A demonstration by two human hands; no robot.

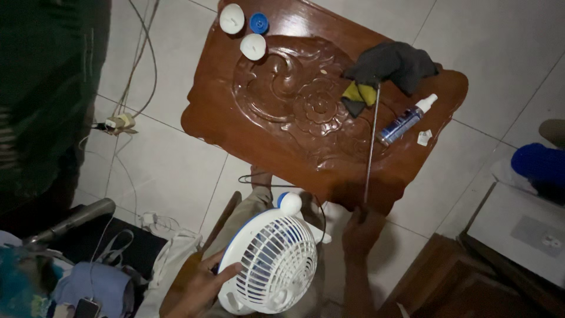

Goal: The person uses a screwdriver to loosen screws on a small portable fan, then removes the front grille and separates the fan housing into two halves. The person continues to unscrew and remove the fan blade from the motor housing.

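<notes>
The small white fan (272, 263) sits on my lap, its round grille tipped up toward me and its blue-trimmed motor knob pointing away toward the table. I keep it there because my knees make a steady cradle for it and leave the grille facing my eyes. My left hand (203, 284) grips the grille's left rim, thumb hooked over the front wires and fingers behind, so the fan cannot roll or slide off. My right hand (360, 227) is closed around the near end of a long thin metal rod (371, 141); the rod runs away from me across the table, its far end reaching a yellow and dark handle (357, 96) that lies half under a grey cloth (394, 63). It looks like a long screwdriver, and holding it by the tip end lets me drag it toward me without leaning over.

The carved wooden table (276, 129) stands just beyond my knees, close enough to serve as a shelf for whatever I need. Near the rod lies a blue spray bottle (406, 121) on its side with a white nozzle, and a small white scrap (424, 137) rests beside it. At the far left corner, out of the way, are two white round caps (242, 32) and a small blue cap (259, 23). A black cord (259, 176) loops from the fan down to the tiled floor (170, 159), where other cables and a plug (120, 122) lie to my left.
</notes>
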